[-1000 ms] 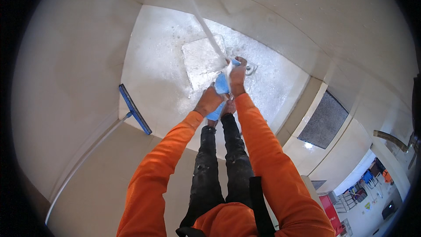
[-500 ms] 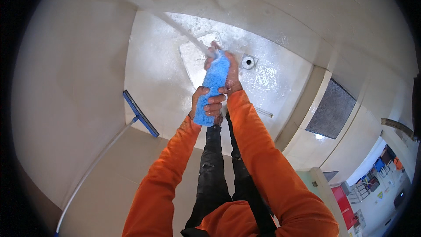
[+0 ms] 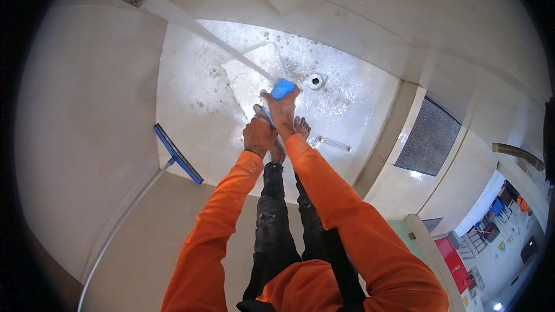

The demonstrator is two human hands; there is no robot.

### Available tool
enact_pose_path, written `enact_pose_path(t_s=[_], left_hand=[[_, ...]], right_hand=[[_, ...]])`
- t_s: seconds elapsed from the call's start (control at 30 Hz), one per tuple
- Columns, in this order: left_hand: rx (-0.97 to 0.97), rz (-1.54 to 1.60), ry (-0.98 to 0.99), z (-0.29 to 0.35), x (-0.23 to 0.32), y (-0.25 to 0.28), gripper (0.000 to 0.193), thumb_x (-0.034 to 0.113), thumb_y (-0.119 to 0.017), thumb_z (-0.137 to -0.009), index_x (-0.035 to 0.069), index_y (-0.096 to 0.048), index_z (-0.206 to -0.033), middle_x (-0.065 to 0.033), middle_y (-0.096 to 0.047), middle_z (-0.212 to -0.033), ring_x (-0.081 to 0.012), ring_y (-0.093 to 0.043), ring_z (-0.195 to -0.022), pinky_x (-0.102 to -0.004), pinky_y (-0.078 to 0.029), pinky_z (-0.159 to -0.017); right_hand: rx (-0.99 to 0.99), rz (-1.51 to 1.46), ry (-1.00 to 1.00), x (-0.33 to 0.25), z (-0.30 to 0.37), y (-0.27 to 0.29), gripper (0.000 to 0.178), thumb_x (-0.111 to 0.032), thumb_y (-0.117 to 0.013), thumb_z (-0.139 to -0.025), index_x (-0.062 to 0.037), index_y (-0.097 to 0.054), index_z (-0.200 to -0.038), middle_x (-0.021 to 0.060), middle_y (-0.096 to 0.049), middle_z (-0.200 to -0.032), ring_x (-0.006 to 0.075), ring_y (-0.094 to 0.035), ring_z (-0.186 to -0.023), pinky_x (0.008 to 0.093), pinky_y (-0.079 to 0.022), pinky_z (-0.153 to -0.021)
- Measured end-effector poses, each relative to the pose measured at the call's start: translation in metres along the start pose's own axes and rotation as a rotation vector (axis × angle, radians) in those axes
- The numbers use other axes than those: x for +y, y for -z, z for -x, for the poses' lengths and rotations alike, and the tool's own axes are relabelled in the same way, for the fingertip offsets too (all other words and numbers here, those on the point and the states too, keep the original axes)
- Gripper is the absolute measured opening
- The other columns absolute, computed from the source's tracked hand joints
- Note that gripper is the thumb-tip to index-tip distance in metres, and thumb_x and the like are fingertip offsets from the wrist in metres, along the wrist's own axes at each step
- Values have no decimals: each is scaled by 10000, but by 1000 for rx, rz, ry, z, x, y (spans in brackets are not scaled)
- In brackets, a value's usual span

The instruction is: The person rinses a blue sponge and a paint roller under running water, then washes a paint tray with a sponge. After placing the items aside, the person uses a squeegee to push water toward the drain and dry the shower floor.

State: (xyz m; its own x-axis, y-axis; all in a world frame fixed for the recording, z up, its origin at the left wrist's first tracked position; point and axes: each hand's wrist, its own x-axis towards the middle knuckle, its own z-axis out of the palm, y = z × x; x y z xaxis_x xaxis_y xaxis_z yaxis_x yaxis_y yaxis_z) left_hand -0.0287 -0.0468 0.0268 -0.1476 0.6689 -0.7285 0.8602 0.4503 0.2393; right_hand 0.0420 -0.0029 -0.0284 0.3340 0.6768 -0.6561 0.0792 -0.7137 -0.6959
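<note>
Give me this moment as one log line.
left hand: gripping blue cloth; right hand: gripping cloth's far end; water stream: striking cloth; blue squeegee: left side, unheld

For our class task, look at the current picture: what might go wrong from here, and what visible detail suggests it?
A slip seems possible: the bare feet are on a wet floor. Spray might soak the orange sleeves, since the water stream meets the blue cloth held in the left hand and right hand.
</note>
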Motion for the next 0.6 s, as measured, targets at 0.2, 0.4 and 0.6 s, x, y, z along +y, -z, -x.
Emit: enact_pose_path(t_s=[0.2,0.4,0.6], left_hand=[[-618,1302,-79,-8,-24,39,524,351,-670,-820,4,-534,-1189,-81,-624,-888,-184,-621,-665,-315,-533,-605],[-1252,1958,-20,5,-31,32,587,454,-600,-836,17,-509,-1216,-18,-491,-781,-138,-474,-531,-302,-487,-511],[-434,1113,-109,4,-16,41,474,171,-683,-811,1,-485,-1207,-72,-608,-876,-141,-601,-647,-277,-513,-548]], right_hand=[[-749,-994,-183,-47,-34,45,587,-267,-685,-866,-62,-443,-1360,118,-574,-1219,271,-589,-1103,434,-485,-979],[-1079,-1293,-241,-65,-38,21,391,-257,-654,-871,-72,-538,-1195,93,-606,-961,232,-627,-827,407,-543,-769],[-324,-728,-125,-50,-55,12,296,-138,-656,-825,-23,-556,-1079,104,-595,-795,207,-596,-613,331,-523,-549]])
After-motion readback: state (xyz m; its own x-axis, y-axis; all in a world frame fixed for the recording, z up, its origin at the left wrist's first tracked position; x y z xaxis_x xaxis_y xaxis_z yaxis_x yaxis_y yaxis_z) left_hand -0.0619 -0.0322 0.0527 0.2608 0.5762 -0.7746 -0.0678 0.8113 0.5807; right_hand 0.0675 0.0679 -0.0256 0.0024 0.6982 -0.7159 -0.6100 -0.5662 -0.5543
